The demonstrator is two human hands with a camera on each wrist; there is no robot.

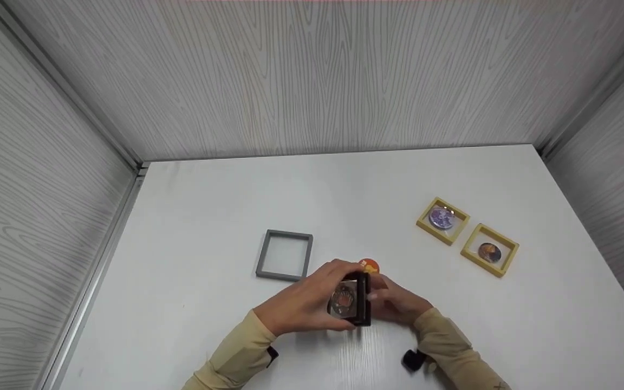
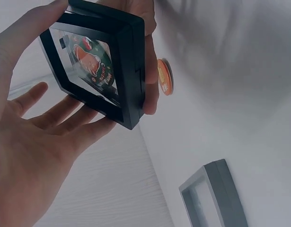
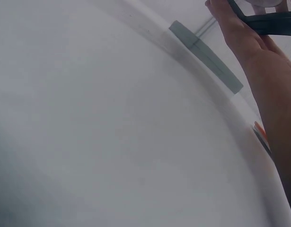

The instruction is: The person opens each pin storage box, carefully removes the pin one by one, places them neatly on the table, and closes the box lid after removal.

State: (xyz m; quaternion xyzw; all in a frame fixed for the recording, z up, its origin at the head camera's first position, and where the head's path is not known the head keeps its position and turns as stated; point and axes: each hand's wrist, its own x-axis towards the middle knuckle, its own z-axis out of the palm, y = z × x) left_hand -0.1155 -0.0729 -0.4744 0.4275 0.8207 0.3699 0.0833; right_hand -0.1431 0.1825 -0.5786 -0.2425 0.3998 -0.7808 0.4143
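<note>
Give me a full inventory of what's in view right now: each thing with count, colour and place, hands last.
black frame case: 1, black with a clear window showing a picture badge, held upright between both hands at the near middle of the table
grey frame case: 1, grey, lying flat, left of the hands
orange badge: 1, orange, on the table just behind the hands
yellow frame cases: 2, yellow, each with a round badge inside, side by side at the right
table: 1, white
left hand: 1, cream sleeve, holds the black frame case
right hand: 1, cream sleeve, holds its other side
</note>
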